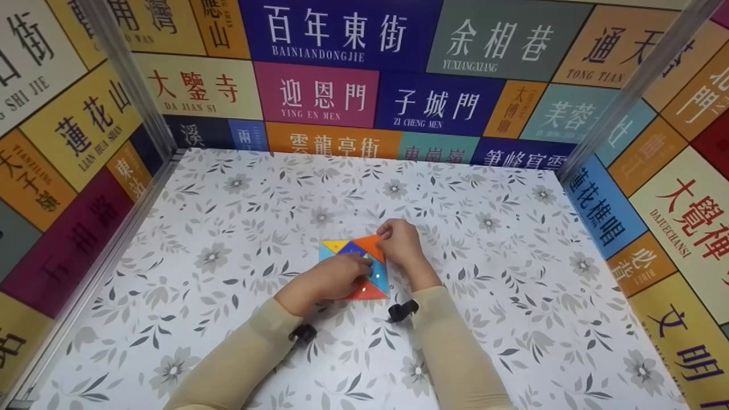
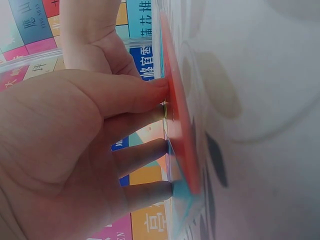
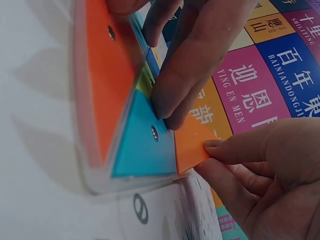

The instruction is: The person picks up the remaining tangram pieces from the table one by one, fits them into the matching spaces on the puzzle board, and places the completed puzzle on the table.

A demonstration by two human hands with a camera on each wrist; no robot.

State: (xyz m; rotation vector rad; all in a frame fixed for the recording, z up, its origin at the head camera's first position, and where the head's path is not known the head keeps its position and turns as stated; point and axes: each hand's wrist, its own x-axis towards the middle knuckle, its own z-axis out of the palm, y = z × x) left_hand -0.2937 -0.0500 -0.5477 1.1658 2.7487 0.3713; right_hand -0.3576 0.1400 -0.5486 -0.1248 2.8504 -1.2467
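Observation:
A square tangram puzzle (image 1: 356, 267) of coloured flat pieces lies in a clear tray (image 3: 95, 185) on the floral tabletop. My left hand (image 1: 347, 274) lies over its middle, and its straight fingers (image 2: 145, 152) press down on the pieces beside the red triangle (image 2: 181, 115). My right hand (image 1: 394, 239) is at the puzzle's far right corner. Its thumb and forefinger (image 3: 225, 150) pinch the edge of a small orange triangle (image 3: 190, 142) and hold it at the tray's rim. A cyan triangle (image 3: 142, 147) and a large orange-red triangle (image 3: 107, 75) lie flat beside it.
The floral table surface (image 1: 228, 228) spreads around the puzzle on all sides. Walls covered with coloured sign panels (image 1: 319, 94) close off the left, back and right, with metal posts (image 1: 131, 74) at the corners.

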